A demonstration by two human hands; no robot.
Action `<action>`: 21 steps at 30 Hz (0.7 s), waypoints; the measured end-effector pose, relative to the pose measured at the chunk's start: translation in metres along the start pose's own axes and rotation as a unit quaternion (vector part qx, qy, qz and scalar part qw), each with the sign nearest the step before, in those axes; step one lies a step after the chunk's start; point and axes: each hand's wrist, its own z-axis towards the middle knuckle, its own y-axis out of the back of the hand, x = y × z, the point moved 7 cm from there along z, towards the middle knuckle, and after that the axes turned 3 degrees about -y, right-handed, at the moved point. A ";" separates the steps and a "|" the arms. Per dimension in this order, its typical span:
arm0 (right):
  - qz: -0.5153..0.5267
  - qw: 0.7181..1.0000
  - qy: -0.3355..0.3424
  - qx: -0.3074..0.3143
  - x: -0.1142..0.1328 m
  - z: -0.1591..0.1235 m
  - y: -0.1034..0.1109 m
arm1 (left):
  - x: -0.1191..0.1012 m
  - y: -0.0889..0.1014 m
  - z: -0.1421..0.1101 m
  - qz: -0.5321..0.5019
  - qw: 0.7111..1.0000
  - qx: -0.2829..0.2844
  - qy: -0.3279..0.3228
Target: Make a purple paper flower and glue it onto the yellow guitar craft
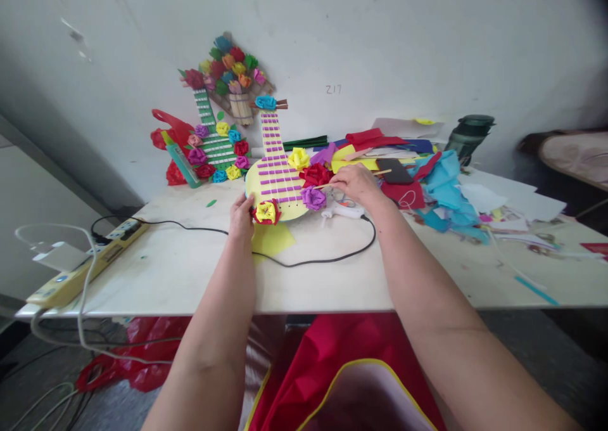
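A pale yellow paper guitar [255, 184] with purple strips leans upright on the table, tilted back. My left hand [242, 215] grips its lower left edge, beside a yellow-and-red paper flower [266, 212]. Closed around a thin wooden stick [382, 173], my right hand [357, 182] is at the guitar's right side. The stick's tip points at a purple paper flower [314, 198] on the edge, though contact is hard to tell. Above that flower are a red one [316, 175] and a yellow one [299, 158]. A blue flower [266, 102] tops the neck.
A white glue gun [346, 210] lies below my right hand, its black cord crossing the table. Behind are a green flowered guitar [205, 111] and a glue bottle [181, 161]. To the right lie a phone [394, 171], coloured paper and a dark cup [470, 138]. A power strip [90, 267] sits left.
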 end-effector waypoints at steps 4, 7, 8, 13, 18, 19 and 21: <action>0.032 0.999 -0.011 -0.017 -0.001 0.000 0.001 | 0.001 0.000 0.000 -0.001 1.000 0.002 0.004; 0.074 0.997 -0.025 -0.029 -0.003 0.000 0.002 | 0.001 0.000 0.001 -0.005 1.000 0.006 0.002; 0.086 0.995 -0.029 -0.030 -0.003 0.000 0.001 | 0.001 0.000 0.001 -0.007 1.000 0.008 0.000; 0.122 0.992 -0.032 -0.027 -0.006 0.000 -0.001 | 0.002 0.000 0.001 -0.010 1.000 0.005 0.003; 0.121 0.992 -0.021 -0.012 -0.006 -0.001 -0.005 | 0.002 0.000 0.001 -0.012 1.000 0.005 0.005; 0.122 0.992 -0.019 -0.008 -0.006 -0.001 -0.005 | 0.002 0.000 0.002 -0.012 1.000 0.004 0.005; 0.127 0.992 -0.019 -0.002 -0.006 -0.002 -0.008 | 0.003 0.001 0.002 -0.013 1.000 0.003 0.006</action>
